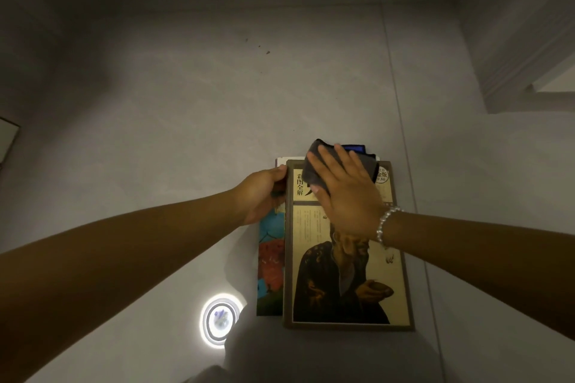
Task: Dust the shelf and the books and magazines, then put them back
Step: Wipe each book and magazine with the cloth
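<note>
Topmost, the book [345,258] cover reads "彩图全解" beside the cloth [317,165]

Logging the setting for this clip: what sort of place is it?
Probably a room in a home, worked at floor level: grey tiled floor, a white door frame, a ceiling light's reflection. Stacked books lie on the floor, wiped with a grey cloth.

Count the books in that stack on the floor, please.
3 at least: the brown-framed book on top, a colourful book showing beneath at its left, and a blue book peeking past its far edge. More may be hidden underneath.
</note>
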